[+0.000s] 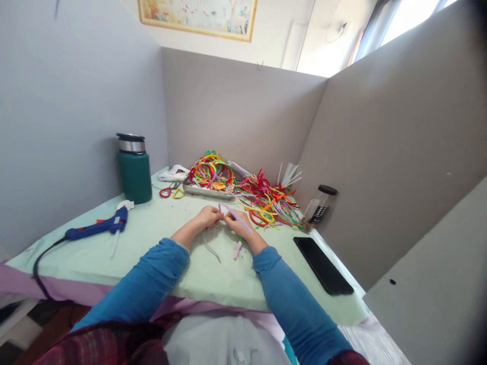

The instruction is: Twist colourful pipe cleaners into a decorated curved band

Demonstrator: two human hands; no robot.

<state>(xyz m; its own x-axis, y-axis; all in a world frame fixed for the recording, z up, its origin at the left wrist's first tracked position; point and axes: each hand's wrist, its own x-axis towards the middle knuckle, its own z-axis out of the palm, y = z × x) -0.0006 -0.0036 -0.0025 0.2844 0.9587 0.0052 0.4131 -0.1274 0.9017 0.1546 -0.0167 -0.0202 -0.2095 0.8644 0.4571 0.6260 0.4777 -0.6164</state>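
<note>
Pinching one lilac pipe cleaner (236,215): left hand (207,217), right hand (236,223), both clamped; fingertips hard to discern; one glue gun (99,227), one phone (323,265) on surface (160,238).

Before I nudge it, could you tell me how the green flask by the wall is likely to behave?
The green flask stands upright, tall but wide-based, so a low push probably slides it. A high push might tip it. It looks metal-lidded, likely heavyish.

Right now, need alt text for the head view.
Both hands, left hand and right hand, pinch a lilac pipe cleaner over a pale green table. Behind lies a colourful pipe cleaner pile; a blue glue gun sits left, a black phone right.
</note>
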